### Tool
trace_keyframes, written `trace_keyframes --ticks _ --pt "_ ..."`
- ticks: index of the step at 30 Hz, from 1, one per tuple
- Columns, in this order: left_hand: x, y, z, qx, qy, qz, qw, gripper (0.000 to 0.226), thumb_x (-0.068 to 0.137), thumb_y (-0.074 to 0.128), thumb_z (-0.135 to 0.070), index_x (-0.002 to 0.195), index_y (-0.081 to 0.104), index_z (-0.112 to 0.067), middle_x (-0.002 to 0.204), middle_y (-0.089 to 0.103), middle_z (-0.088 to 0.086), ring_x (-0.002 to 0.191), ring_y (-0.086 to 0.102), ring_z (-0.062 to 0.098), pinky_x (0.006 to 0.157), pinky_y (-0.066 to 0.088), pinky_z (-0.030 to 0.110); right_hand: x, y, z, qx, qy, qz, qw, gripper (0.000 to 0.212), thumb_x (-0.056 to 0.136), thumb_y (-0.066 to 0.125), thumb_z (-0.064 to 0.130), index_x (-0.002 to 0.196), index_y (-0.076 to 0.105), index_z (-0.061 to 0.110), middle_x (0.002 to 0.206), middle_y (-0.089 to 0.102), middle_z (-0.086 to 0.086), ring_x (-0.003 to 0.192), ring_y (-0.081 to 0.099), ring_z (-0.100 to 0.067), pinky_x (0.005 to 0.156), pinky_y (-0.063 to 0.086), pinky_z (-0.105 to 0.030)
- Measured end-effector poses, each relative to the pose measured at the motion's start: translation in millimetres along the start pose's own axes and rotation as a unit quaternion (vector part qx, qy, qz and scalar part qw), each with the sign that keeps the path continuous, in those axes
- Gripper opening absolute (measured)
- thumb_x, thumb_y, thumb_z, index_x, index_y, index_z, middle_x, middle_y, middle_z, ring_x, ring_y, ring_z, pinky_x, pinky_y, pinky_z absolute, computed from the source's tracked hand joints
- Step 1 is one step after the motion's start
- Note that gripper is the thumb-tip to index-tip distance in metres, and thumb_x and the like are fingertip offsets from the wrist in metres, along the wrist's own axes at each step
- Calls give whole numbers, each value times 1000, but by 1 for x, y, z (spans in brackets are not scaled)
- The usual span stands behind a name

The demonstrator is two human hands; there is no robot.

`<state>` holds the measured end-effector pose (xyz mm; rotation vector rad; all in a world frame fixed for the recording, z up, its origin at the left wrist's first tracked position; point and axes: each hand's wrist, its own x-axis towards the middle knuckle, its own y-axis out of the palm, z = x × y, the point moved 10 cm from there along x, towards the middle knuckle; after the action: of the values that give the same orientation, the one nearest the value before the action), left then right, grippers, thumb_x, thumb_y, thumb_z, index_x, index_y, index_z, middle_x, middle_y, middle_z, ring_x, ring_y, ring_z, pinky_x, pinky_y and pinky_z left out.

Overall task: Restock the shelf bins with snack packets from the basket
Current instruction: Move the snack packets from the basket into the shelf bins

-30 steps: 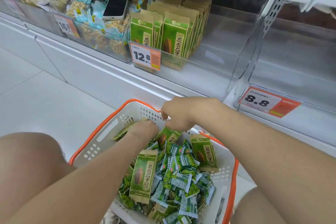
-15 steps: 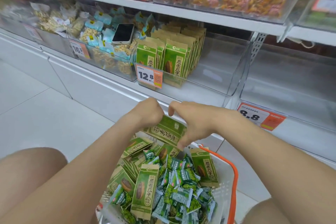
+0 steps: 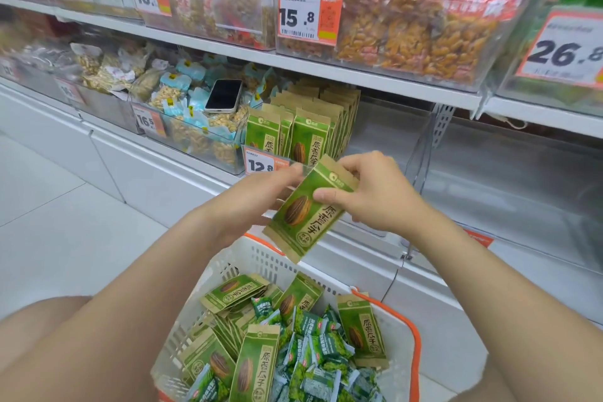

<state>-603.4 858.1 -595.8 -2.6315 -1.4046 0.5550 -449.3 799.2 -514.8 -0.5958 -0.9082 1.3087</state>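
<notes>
Head view, centre of frame: right thumb (image 3: 326, 195) pressed on the green printed face of the held packet (image 3: 303, 219), the other right fingers (image 3: 354, 167) curled over its top edge. Whole right hand (image 3: 372, 197) gripping the packet. Left fingertips (image 3: 288, 173) pinching the packet's upper left edge; left hand (image 3: 257, 196) curled and likewise gripping. Packet tilted, top toward the upper right, bottom corner pointing down toward the basket; kraft-brown border, seed picture on the face. One packet or a thin stack: cannot tell.

Lower centre, directly below the hands: basket (image 3: 261, 259), white slotted walls, orange rim. Inside, loose seed packets (image 3: 257, 365) of the same green design, lying at mixed angles, with small green-and-white sachets (image 3: 315, 365) heaped toward the right.

Centre, just above the hands: shelf bin (image 3: 385, 137) of clear plastic, standing packets (image 3: 308, 137) of the matching design upright in rows at its left side. Price tag "12.8" (image 3: 259, 166) on the bin front, partly covered by the left hand.

Left of centre: nut-packet bin (image 3: 189, 127), clear, filled with pale packets, tag "16.5" (image 3: 146, 121) on its front; phone (image 3: 224, 96) lying screen-up on top of the packets.

Top of frame, upper shelf: snack bins (image 3: 408, 29) of orange-yellow pieces, tag "15.8" (image 3: 305, 17) at centre, tag "26.8" (image 3: 567, 49) at the right edge.

Left edge: pale floor tiles (image 3: 49, 238). Bottom corners: bare forearms rising to the hands.
</notes>
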Motion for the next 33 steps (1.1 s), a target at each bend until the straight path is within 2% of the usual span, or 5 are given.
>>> trace_keyframes --ticks 5,14,19,23,33 --pt "-8 1 -20 -180 98 -8 979 27 102 64 -20 127 69 -10 113 77 16 98 73 28 87 59 47 0 -15 -22 287 115 -101 945 26 88 83 33 98 73 12 67 75 -1 52 61 -8 51 46 -17" --pt "8 -2 -22 -285 60 -35 956 32 101 66 -19 130 68 -5 119 75 18 101 75 28 83 64 41 14 -8 -18 290 97 -95 947 15 96 74 28 102 76 15 77 78 -4 57 62 -6 57 49 -17" --pt "11 -43 -42 23 104 -163 981 40 88 85 -33 122 66 -24 113 71 -2 97 73 18 76 58 28 13 -58 -8 233 -4 -332 914 11 96 74 28 104 74 21 82 78 8 77 74 -9 76 60 -37" --pt "20 -53 -53 397 134 -234 877 54 87 79 -14 134 56 -29 129 48 6 112 54 33 93 48 41 22 -55 -2 135 -43 -344 928 10 97 72 27 104 71 20 85 76 12 80 72 -7 77 54 -30" --pt "33 -45 -45 497 121 -188 839 54 90 73 -16 137 47 -26 128 42 10 114 47 40 91 47 49 73 10 -37 -20 110 -214 970 27 97 70 38 83 66 15 77 66 -1 78 52 -14 69 28 -32"
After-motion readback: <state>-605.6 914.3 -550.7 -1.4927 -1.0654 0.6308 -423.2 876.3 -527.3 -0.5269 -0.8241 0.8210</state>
